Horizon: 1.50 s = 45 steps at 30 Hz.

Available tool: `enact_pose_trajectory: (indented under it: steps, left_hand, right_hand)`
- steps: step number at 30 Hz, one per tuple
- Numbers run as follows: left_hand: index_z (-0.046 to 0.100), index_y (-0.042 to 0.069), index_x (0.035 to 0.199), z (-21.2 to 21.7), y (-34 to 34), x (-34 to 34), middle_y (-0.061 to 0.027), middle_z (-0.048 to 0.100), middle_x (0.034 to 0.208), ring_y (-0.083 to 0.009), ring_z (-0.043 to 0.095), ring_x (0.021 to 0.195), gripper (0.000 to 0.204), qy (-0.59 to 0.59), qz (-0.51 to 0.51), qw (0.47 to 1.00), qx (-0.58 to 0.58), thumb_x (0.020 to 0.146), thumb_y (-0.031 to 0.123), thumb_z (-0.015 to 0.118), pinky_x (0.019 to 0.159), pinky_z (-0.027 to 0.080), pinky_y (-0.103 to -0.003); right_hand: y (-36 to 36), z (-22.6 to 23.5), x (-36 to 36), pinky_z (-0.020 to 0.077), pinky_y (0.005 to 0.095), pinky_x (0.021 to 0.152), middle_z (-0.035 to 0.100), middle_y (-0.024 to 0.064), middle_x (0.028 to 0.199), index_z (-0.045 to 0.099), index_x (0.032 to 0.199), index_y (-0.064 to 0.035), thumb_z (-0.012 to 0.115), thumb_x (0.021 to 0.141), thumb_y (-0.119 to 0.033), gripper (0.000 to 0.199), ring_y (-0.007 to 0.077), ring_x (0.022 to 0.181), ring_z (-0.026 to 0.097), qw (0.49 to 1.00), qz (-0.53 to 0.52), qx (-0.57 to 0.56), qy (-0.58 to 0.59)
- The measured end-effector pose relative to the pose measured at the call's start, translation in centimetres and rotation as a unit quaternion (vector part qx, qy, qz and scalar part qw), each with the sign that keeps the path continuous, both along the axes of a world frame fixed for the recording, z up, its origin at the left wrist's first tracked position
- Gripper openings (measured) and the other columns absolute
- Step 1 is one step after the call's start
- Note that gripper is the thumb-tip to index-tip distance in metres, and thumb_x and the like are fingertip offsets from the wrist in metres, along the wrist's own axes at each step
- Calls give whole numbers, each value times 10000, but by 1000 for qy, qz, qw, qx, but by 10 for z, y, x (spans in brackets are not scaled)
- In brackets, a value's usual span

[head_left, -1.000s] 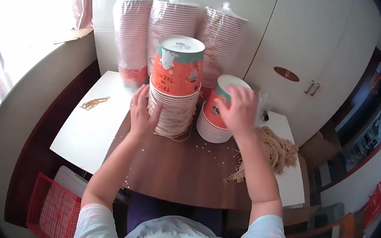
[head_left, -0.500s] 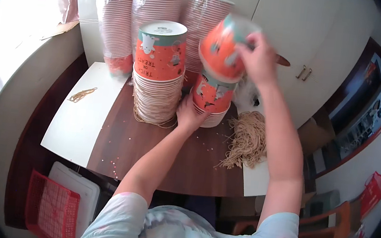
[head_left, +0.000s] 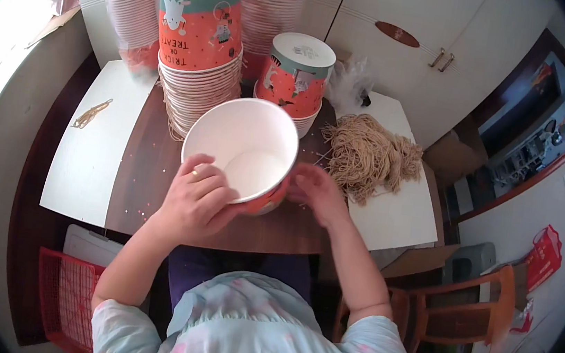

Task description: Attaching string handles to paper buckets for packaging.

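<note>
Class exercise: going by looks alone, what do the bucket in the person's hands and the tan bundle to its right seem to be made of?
Bucket: probably coated paperboard, with a smooth matte white inside, a thin rolled rim and a printed orange outside.
Tan bundle: likely natural-fibre or paper twine, a loose tangle of thin, dull beige strands.

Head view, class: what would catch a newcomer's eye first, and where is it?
The white inside of an open paper bucket, tipped toward the camera at the centre, held by the left hand and right hand. Behind it stand two stacks of orange upturned buckets; a tangle of tan string lies to the right.
</note>
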<state>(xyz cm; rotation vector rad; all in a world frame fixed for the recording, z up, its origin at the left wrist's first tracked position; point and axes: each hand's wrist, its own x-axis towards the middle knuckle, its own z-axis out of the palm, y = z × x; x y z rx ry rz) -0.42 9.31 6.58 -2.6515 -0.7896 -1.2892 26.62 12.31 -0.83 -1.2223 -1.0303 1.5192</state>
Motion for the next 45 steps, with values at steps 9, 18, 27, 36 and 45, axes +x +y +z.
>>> enact_pose_trajectory:
  steps: [9, 18, 27, 36, 45]
  left_hand:
    - [623, 97, 797, -11, -32, -2, -27, 581, 789, -209, 584, 862, 178, 103, 49, 992, -53, 666, 150, 731, 977, 390, -477]
    - [663, 68, 935, 5, -43, 4, -67, 611, 848, -242, 601, 820, 196, -88, 57, 979, -174, 762, 137, 724, 850, 469, -404]
    - [699, -8, 900, 28, -45, 16, -97, 637, 746, -143, 583, 632, 175, -191, 23, 867, -459, 852, 159, 681, 587, 482, -283]
    - [682, -17, 901, 18, -71, 4, -121, 634, 798, -194, 627, 667, 90, -232, -40, 872, -429, 814, 2, 674, 607, 496, -285]
    - [698, 44, 872, 37, -96, 2, -66, 624, 783, -222, 611, 700, 164, -124, -37, 947, -294, 716, 4, 727, 648, 497, -326]
  right_hand:
    - [91, -6, 58, 399, 387, 884, 596, 68, 877, 682, 773, -83, 570, 742, -98, 117, 260, 935, 537, 334, 291, 460, -770]
    - [22, 62, 1, 528, 357, 717, 666, 94, 896, 566, 853, -32, 616, 757, -14, 109, 240, 790, 650, 792, 73, 491, -355]
    - [-38, 98, -58, 531, 354, 643, 591, 107, 863, 560, 892, -15, 663, 763, -82, 178, 266, 693, 613, 592, 154, 662, -434]
    - [-56, 101, -74, 513, 340, 598, 605, 138, 936, 542, 866, -33, 639, 700, 28, 202, 267, 673, 598, 731, 149, 612, -264]
    - [-102, 95, -55, 472, 222, 612, 635, 25, 857, 541, 982, -14, 581, 894, -37, 99, 39, 702, 558, 936, 316, 153, -32]
